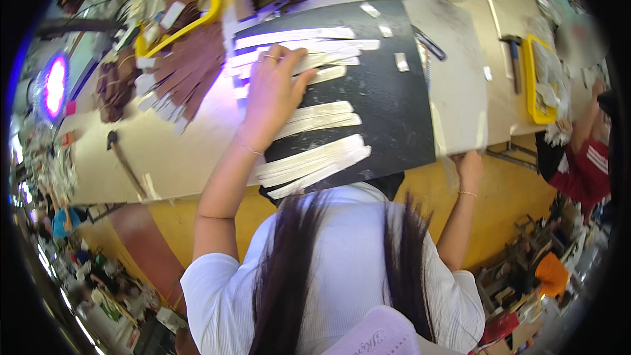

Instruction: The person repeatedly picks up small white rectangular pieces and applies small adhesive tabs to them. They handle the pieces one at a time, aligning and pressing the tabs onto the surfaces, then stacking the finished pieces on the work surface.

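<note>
Your left hand (pixel 279 85) is resting over the far part of the black board (pixel 394 112), with its thumb and forefinger standing apart above the upper white strips (pixel 342 45); no strip is visibly being pinched between them. Your right hand (pixel 468 161) is lying at the edge of the worktop (pixel 177 171), just beyond the board's near right corner, and I cannot tell whether its fingers are closing on anything. The middle group (pixel 325 117) of strips is lying between the upper ones and the near group (pixel 328 158), which is fanning out close to the board's near edge. While you are handling the upper strips, you are probably doing best by touching them lightly and flat, since they are looking thin and likely to bend or slide over each other. Because some are overlapping, separating one end first is seeming safer than dragging across the pile. Your wrist is passing close to the left ends of the middle group, so lifting it slightly is likely sparing those strips a nudge. Small white pieces (pixel 401 62) and a dark-handled tool (pixel 429 45) are lying toward the board's far right, well apart from your fingers.
</note>
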`<state>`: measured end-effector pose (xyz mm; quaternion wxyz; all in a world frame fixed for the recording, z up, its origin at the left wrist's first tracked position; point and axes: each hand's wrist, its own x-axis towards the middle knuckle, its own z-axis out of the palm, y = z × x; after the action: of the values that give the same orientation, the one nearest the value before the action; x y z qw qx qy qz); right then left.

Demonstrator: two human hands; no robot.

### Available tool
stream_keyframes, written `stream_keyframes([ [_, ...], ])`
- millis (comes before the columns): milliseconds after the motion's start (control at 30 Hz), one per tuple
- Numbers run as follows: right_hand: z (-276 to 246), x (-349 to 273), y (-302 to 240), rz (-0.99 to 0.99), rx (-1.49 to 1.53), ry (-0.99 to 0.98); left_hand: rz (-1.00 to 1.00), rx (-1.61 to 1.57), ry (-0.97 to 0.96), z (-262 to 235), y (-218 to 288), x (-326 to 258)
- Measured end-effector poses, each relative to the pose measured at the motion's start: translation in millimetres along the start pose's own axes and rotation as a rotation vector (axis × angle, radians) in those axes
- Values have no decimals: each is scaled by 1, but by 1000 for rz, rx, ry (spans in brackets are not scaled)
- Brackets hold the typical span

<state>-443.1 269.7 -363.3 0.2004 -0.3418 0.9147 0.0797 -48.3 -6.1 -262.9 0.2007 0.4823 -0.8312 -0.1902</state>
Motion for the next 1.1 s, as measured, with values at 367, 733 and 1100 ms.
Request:
stream_keyframes([
  [367,-9,-10,56,160,119,152,67,-10,-33,12,8,14],
  [733,-156,-75,-167,-702,754,470,-228,-735,-185,-42,47,6],
  [1100,-160,-105,-271,-1186,768,438,-80,-780,-102,-65,66,-18],
])
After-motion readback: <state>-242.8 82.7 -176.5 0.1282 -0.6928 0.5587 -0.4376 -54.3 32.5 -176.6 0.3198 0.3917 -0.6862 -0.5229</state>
